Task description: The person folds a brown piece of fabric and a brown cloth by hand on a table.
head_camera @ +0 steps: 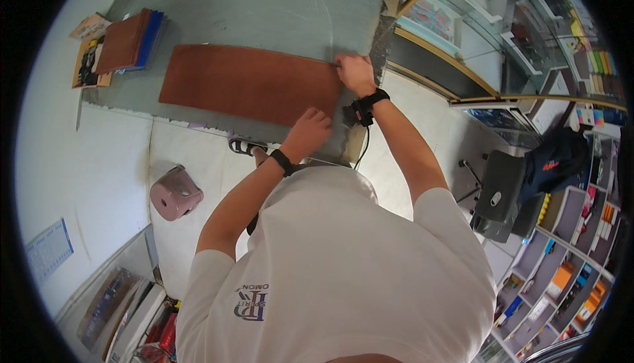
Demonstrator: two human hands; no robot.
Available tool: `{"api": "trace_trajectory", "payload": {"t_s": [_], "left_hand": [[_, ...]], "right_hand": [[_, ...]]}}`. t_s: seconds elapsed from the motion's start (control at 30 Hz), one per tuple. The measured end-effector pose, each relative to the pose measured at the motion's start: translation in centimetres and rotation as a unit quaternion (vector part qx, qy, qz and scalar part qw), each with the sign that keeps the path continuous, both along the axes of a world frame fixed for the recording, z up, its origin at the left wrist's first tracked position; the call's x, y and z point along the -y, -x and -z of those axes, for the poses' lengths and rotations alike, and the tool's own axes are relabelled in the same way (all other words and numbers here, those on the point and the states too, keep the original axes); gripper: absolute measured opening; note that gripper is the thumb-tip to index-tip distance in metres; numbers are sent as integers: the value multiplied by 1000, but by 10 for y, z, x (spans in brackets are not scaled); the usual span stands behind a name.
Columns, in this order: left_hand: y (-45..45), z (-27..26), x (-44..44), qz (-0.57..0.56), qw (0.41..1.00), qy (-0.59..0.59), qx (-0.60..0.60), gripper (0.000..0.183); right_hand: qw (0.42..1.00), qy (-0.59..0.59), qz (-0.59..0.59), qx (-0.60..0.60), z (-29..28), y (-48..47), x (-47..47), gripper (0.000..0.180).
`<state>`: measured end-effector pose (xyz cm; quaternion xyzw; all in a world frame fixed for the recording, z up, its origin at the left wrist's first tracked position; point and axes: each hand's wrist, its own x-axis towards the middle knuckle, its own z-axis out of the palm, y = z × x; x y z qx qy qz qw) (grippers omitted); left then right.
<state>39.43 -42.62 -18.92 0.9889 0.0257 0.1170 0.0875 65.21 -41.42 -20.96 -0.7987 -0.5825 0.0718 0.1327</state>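
Observation:
A long reddish-brown sheet [247, 83], perhaps leather or felt, lies flat on a grey-green tabletop [277, 16]. My right hand [357, 73] pinches its far right corner, close to the table's right edge. My left hand [308, 133] rests with curled fingers at the sheet's near right corner; whether it grips the sheet is hidden. Both wrists wear black bands, the right one with a small device and a cable. Left of the sheet stands a stack of brown pieces [123, 41] beside blue ones [149, 39].
An open cardboard box [91, 66] with dark items sits at the table's left end. A pink stool [173, 194] stands on the floor at left. A glass display case [446, 66] adjoins the table at right, with a black office chair [500, 189] and shelves [554, 264] beyond.

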Motion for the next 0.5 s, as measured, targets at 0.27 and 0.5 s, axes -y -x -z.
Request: {"api": "trace_trajectory", "payload": {"t_s": [0.27, 0.5], "left_hand": [[-5, -5, 11, -10, 999, -52, -11, 4], [-9, -10, 8, -25, 993, -105, -40, 6]], "right_hand": [[1000, 26, -17, 0, -1, -3, -2, 21], [998, -7, -43, -45, 2, -8, 9, 19]]}}
